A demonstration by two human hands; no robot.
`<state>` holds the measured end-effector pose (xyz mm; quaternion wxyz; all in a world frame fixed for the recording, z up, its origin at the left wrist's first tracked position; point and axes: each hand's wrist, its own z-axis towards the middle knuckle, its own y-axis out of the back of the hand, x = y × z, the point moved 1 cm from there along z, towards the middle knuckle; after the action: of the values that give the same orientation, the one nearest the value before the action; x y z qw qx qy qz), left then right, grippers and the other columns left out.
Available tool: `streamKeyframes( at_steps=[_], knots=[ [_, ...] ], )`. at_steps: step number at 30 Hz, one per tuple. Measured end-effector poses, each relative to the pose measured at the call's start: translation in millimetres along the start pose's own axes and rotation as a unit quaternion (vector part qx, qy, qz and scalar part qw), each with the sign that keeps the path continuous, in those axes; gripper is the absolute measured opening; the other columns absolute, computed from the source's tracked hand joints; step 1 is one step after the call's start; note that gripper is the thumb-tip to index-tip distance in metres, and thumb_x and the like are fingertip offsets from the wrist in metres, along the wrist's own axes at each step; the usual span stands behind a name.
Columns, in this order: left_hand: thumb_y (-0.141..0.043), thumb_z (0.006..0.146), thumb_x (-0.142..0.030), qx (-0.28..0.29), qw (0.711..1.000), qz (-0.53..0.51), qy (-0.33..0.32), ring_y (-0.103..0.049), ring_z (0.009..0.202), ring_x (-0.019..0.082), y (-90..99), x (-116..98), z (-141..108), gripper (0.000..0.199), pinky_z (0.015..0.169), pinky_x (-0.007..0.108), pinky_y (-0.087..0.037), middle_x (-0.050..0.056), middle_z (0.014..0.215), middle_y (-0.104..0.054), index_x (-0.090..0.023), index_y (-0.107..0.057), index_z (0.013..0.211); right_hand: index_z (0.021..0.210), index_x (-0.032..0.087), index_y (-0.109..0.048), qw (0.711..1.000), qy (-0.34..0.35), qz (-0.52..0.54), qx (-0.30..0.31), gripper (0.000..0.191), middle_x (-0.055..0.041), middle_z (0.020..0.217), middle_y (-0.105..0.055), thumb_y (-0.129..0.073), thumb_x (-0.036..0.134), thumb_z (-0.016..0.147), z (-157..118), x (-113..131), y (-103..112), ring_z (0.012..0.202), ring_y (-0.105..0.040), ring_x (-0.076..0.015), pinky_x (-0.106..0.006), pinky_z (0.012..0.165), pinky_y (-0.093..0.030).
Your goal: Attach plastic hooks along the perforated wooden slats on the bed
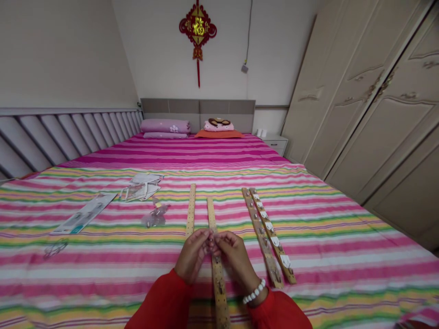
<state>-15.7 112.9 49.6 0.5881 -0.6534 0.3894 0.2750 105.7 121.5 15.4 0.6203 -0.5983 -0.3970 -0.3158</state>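
My left hand (194,252) and my right hand (233,256) meet fingertip to fingertip above a perforated wooden strip (222,310). Both are closed in a pinch around something small, mostly hidden by the fingers. Small metal hooks (220,287) sit on the near half of that strip. Just to its left lies a second perforated strip (191,205), bare where it shows. Right of my hands, two more strips lie side by side: one carries metal hooks (255,216), the other metal hooks with white backing pieces (274,241).
On the left of the striped bedspread (103,274) are a clear plastic bag with small metal parts (156,217), a pile of flat packets (142,187), a long clear package (85,214) and thin metal rings (56,248). A wardrobe (346,119) stands at right.
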Motion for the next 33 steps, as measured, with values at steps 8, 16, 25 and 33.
streamKeyframes(
  at_steps=[8,16,25,33],
  knots=[
    [-0.080,0.056,-0.039,-0.113,0.985,0.123,-0.048,-0.054,0.056,0.007,29.1,11.1,13.4,0.038,0.054,0.018,-0.041,-0.001,0.070,-0.066,-0.016,-0.068,0.084,0.073,0.016,-0.067,0.995,-0.014,0.052,-0.081,0.026,-0.0010,0.061,-0.069,-0.083,0.029,0.058,0.2,13.1,2.7,0.054,-0.063,-0.0126,-0.021,0.050,-0.047],
    [-0.077,0.057,-0.041,-0.086,0.976,0.183,-0.082,-0.055,0.059,0.010,15.7,6.5,20.9,0.034,0.055,0.020,-0.040,0.002,0.069,-0.068,-0.014,-0.069,0.077,0.068,0.015,-0.067,0.998,-0.018,0.033,-0.058,0.024,-0.0011,0.060,-0.067,-0.082,0.033,0.058,8.3,6.9,-1.1,0.053,-0.058,-0.0116,-0.022,0.050,-0.044],
    [-0.079,0.054,-0.035,-0.031,0.966,0.230,-0.110,-0.061,0.066,0.015,5.2,-19.3,47.6,0.028,0.066,0.026,-0.048,0.004,0.067,-0.069,-0.015,-0.069,0.070,0.064,0.016,-0.068,0.995,0.033,-0.063,-0.068,0.030,0.0016,0.050,-0.061,-0.080,0.042,0.055,37.2,22.7,3.5,0.047,-0.052,-0.0108,-0.024,0.050,-0.042],
    [-0.083,0.045,-0.028,-0.072,0.973,0.203,-0.085,-0.059,0.061,0.012,12.1,-20.3,84.4,0.037,0.062,0.024,-0.045,0.001,0.063,-0.066,-0.013,-0.067,0.075,0.066,0.016,-0.065,0.995,0.009,-0.079,-0.065,0.029,0.0022,0.048,-0.060,-0.078,0.039,0.054,63.4,19.4,4.8,0.043,-0.051,-0.0098,-0.023,0.046,-0.040]
  ],
)
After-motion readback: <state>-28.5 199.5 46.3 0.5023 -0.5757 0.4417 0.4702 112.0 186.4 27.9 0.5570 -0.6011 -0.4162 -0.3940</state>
